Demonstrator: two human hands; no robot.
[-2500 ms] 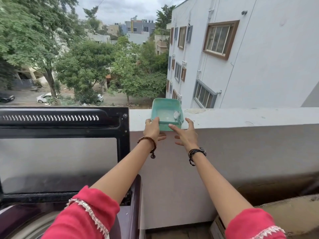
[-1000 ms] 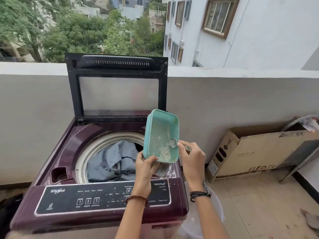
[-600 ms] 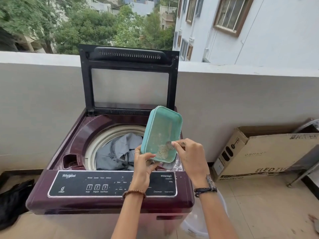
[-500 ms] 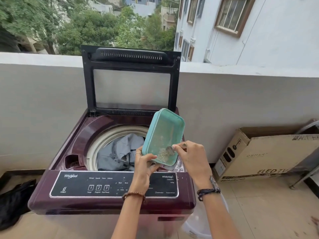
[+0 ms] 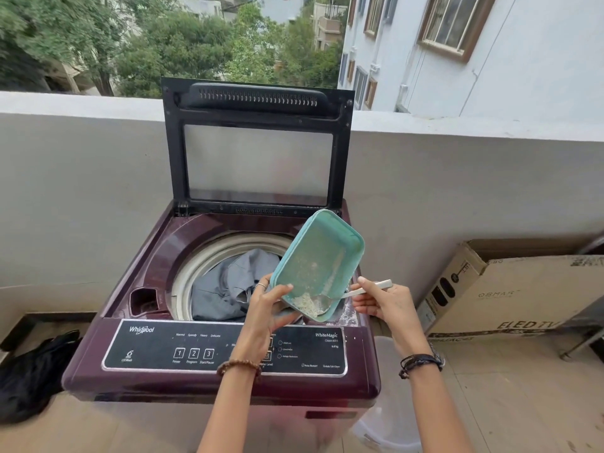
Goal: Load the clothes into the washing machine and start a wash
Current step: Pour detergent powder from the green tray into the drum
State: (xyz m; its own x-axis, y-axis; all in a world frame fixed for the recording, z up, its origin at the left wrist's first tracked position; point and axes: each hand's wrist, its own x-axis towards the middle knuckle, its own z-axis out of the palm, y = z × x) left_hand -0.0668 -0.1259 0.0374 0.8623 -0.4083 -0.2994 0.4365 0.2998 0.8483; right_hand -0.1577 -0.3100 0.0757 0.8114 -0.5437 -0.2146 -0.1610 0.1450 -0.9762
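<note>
Held tilted at the centre of the frame: a teal container [image 5: 322,256], gripped at its lower left edge by the left hand [image 5: 268,310], thumb curled over the rim, fingers underneath; open side turned toward the camera, a small heap of whitish powder [image 5: 305,304] gathered in its lowest corner. Pinched in the right hand [image 5: 384,304], just right of the container: the pale handle of a spoon [image 5: 366,289], its bowl dipped into the powder. Stood below and behind both hands, filling the lower middle of the frame: a maroon top-loading washing machine [image 5: 157,384]; lid [image 5: 258,152] raised upright against the grey balcony wall [image 5: 81,184]; grey clothes [image 5: 228,286] lay bunched inside the drum, at centre left of the container. Ran across the machine's front edge: a black control panel [image 5: 163,348], partly covered by the left wrist. Lay at the lower left of the frame on the floor: a black bag [image 5: 32,374]. Leaned at the right of the frame: a cardboard box [image 5: 510,289] against the wall. Showed at the bottom, right of the machine: a white bucket [image 5: 385,416], blurred. Rose along the top of the frame: trees at the left, a white building at the right.
</note>
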